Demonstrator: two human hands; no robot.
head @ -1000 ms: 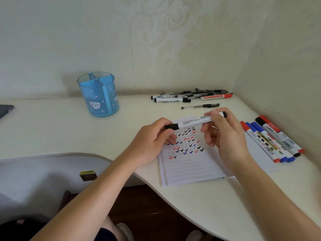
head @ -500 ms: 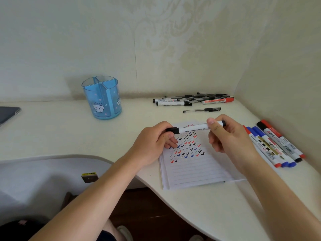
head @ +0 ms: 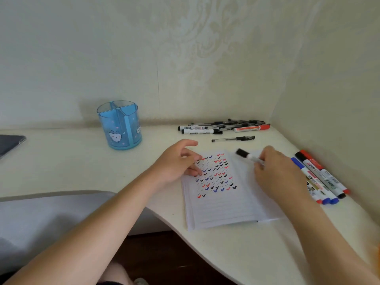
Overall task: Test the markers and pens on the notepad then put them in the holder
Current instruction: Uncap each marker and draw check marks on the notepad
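Note:
A lined notepad (head: 224, 204) with rows of red, blue and black ticks lies at the desk's front edge. My right hand (head: 277, 175) holds a white marker with a black cap (head: 246, 155) tilted above the pad's top right corner, cap end pointing up-left. My left hand (head: 176, 163) rests with loosely spread fingers on the pad's top left corner, holding nothing. The blue divided holder (head: 120, 125) stands at the back left, with nothing visible inside it.
Several pens and markers (head: 222, 126) lie in a pile by the back wall, with one black pen (head: 233, 138) in front of them. Several markers (head: 320, 177) lie side by side along the right wall. A dark flat device (head: 9, 144) sits at the far left edge.
My left hand has let go of the marker and dropped onto the pad. My right hand alone now holds the marker, swung so its capped end points up-left.

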